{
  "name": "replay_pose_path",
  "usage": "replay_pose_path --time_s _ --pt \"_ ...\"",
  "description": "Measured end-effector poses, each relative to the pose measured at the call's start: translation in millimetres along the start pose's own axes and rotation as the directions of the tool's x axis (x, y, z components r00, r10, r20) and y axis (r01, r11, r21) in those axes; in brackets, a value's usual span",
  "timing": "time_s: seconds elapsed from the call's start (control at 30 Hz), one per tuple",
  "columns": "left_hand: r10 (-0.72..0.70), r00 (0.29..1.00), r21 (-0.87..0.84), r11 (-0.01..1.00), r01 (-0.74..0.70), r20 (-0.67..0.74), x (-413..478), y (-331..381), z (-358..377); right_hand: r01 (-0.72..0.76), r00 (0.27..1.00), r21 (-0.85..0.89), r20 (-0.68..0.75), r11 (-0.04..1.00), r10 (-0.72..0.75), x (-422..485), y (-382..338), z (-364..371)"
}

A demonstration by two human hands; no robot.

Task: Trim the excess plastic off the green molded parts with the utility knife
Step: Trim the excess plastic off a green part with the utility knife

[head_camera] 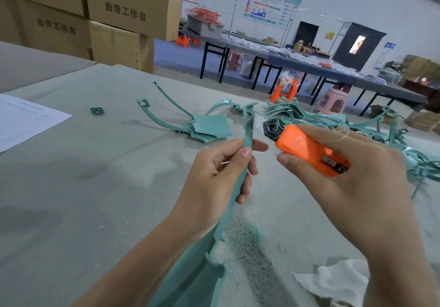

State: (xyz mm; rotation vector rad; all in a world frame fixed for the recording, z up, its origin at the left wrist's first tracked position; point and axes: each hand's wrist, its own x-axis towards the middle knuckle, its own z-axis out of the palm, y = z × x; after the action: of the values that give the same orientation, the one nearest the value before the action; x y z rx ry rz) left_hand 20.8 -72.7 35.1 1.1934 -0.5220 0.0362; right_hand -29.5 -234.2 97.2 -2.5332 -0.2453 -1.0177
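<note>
A: What lies at the far left of the table (71, 187)?

B: A printed sheet of paper (23, 118), and a little further in, a small green square piece (97, 111) lying flat on the grey cloth. Behind them stand stacked cardboard boxes (128, 4).

A: And the left hand (214, 180)?

B: Its forearm comes up from the bottom edge, wrist bent slightly, palm turned toward the right. The fingers are curled closed around a long green strip (247, 130), with the thumb pressed against the strip's near face. The strip rises upright out of the fist and runs down past the wrist into a wider green panel low in the view.

A: What is beyond it?

B: A finished-looking green part (209, 125) with two curved arms lies flat on the cloth.

A: The right hand (352, 171)?

B: It reaches in from the lower right, fingers wrapped over an orange knife (307, 149), thumb under its body. The knife's dark nose points left, the blade just beside the strip's upper section; whether it touches I cannot tell.

A: Further right?

B: A tangled heap of green parts (333, 118). Shavings (247, 240) lie below the hands, a white rag (333, 280) beside them.
</note>
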Motion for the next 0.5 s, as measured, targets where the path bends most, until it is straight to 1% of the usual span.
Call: replay_pose_path --time_s 0.07,0.1,0.13,0.17,0.2,0.23,0.27,0.33,0.43,0.5 --pt "0.007 1.0 0.009 1.0 -0.007 -0.012 1 -2 -1 -0.072 0.993 0.211 0.106 0.975 0.051 2 3 1" --pt "0.013 1.0 0.012 1.0 -0.013 -0.018 1 -2 -1 -0.118 0.983 0.346 0.174 0.931 0.06 3 3 2" --pt "0.022 0.999 0.016 1.0 -0.022 -0.024 1 -3 -2 -0.178 0.968 0.479 0.24 0.86 0.067 4 3 3" --pt "0.034 0.999 0.024 0.999 -0.033 -0.031 1 -3 -2 -0.26 0.949 0.577 0.302 0.774 0.093 4 3 6" --pt "0.046 0.998 0.035 0.998 -0.044 -0.041 1 -3 -2 -0.348 0.921 0.638 0.369 0.686 0.124 5 2 8" --pt "0.056 0.997 0.049 0.997 -0.053 -0.053 1 -3 -2 -0.423 0.89 0.669 0.435 0.611 0.14 6 0 10" --pt "0.065 0.996 0.066 0.996 -0.06 -0.066 1 -3 -2 -0.478 0.86 0.676 0.491 0.56 0.141 6 -1 12" --pt "0.083 0.992 0.095 0.993 -0.074 -0.093 1 -3 -3 -0.545 0.812 0.67 0.571 0.504 0.121 7 -1 15" --pt "0.106 0.986 0.106 0.99 -0.092 -0.129 2 -3 -5 -0.592 0.773 0.65 0.625 0.476 0.108 8 -1 15" --pt "0.103 0.985 0.095 0.991 -0.091 -0.138 2 -3 -6 -0.586 0.774 0.635 0.623 0.503 0.116 8 -4 17"
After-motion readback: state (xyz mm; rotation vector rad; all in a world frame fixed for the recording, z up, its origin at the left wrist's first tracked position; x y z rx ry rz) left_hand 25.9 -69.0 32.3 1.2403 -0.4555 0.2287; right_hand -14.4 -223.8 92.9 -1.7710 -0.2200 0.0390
